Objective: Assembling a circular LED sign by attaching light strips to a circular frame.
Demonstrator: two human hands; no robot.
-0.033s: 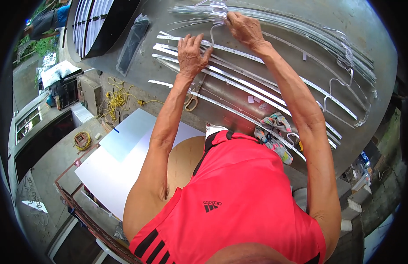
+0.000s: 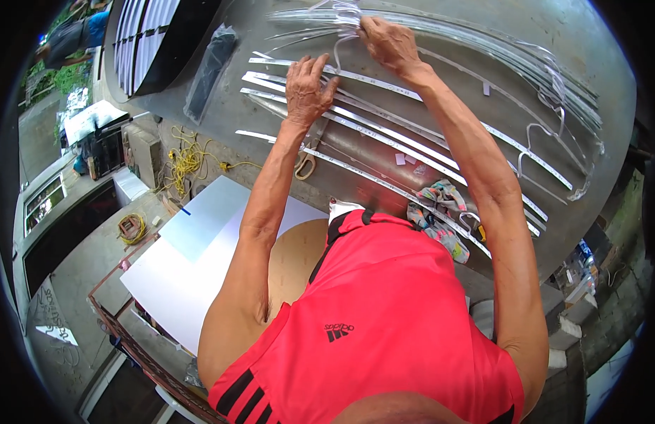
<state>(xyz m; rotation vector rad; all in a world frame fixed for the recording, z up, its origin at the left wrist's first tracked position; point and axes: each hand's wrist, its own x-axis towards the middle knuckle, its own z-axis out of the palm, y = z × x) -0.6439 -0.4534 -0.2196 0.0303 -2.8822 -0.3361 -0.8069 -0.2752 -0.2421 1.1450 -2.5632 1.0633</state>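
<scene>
Several long, narrow white strips with small dark marks, which look like LED light strips (image 2: 384, 136), lie side by side across the grey metal table. My left hand (image 2: 308, 92) rests on their left part, palm down, fingers stretched and thumb apart, beside a loop of white wire. At the top, my right hand (image 2: 391, 46) is closed at the coil of thin white wires (image 2: 347, 21). Its fingertips pinch the wire edge, partly hidden by the hand. Beneath that coil runs a bundle of more strips (image 2: 469, 41), with further white wires (image 2: 551, 81) at its right end.
Scissors (image 2: 305, 166) and a patterned cloth (image 2: 440, 219) lie at the table's near side. A dark plastic-wrapped package (image 2: 209, 74) and a black-sided round piece with white bands (image 2: 147, 42) sit at left. White sheets (image 2: 193, 247) and a yellow cord (image 2: 186, 162) are lower left.
</scene>
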